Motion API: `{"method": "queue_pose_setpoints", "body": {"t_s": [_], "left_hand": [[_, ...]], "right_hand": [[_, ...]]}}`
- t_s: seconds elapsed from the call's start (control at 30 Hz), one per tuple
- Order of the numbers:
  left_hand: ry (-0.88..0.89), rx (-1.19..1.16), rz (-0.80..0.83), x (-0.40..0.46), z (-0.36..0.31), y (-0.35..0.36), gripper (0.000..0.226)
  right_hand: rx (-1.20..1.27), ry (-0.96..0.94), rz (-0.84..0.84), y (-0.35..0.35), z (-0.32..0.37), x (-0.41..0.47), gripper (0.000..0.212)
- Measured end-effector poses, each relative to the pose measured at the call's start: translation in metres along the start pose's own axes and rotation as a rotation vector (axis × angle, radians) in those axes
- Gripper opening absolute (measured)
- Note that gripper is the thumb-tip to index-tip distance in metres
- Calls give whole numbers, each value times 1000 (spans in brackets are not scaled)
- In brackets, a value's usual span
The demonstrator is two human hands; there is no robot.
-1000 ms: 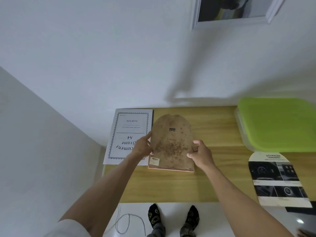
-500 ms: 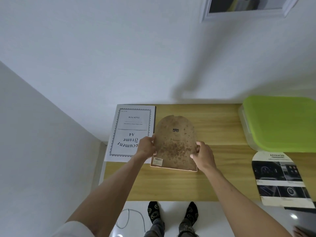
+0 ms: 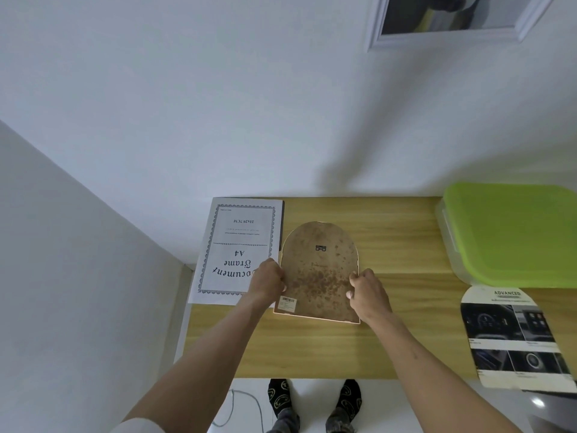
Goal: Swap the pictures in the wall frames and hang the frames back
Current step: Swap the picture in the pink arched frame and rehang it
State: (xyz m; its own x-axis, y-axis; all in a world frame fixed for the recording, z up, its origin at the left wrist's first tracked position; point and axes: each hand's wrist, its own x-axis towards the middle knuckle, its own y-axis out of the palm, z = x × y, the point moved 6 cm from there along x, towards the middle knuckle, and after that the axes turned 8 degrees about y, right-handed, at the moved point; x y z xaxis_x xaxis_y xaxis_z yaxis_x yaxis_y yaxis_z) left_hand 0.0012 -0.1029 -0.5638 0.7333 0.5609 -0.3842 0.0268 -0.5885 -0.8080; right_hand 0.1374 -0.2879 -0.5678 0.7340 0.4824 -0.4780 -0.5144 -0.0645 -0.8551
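Note:
An arched frame (image 3: 318,270) lies face down on the wooden table (image 3: 312,348), its stained brown backing board and small metal hanger facing up. My left hand (image 3: 267,281) grips its left edge and my right hand (image 3: 365,292) grips its right edge. Left of it lies a white "Document Frame A4" sheet (image 3: 240,242) on top of a dark frame. An arched car-interior picture (image 3: 512,335) lies on the table at the right. A white-framed picture (image 3: 449,23) hangs on the wall above.
A clear box with a green lid (image 3: 512,232) stands at the back right of the table. The table sits in a corner, with a wall on the left. My feet in dark socks (image 3: 312,401) and a cable (image 3: 240,407) are on the white floor below.
The backing board, held raised and tilted a second ago, now lies lower and flat in the arched frame. Both hands stay at its sides.

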Motion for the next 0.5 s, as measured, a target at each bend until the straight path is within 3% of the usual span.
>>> {"method": "queue_pose_setpoints", "body": {"t_s": [0.13,0.17,0.3,0.4,0.5], "left_hand": [[227,245,62,-1,-16,-1,11],[278,305,69,-2,-19,-1,11],[442,479,98,3,-29,1,16],[549,557,118,15,-41,2,50],[508,646,279,39,-42,8,115]], "right_hand": [[-128,-27,12,-5,6,6,29],[-153,-30,11,-7,9,8,36],[-282,-136,-20,-16,27,23,99],[-414,-211,63,-18,40,39,130],[-508,-239,188,-12,48,54,140]]}}
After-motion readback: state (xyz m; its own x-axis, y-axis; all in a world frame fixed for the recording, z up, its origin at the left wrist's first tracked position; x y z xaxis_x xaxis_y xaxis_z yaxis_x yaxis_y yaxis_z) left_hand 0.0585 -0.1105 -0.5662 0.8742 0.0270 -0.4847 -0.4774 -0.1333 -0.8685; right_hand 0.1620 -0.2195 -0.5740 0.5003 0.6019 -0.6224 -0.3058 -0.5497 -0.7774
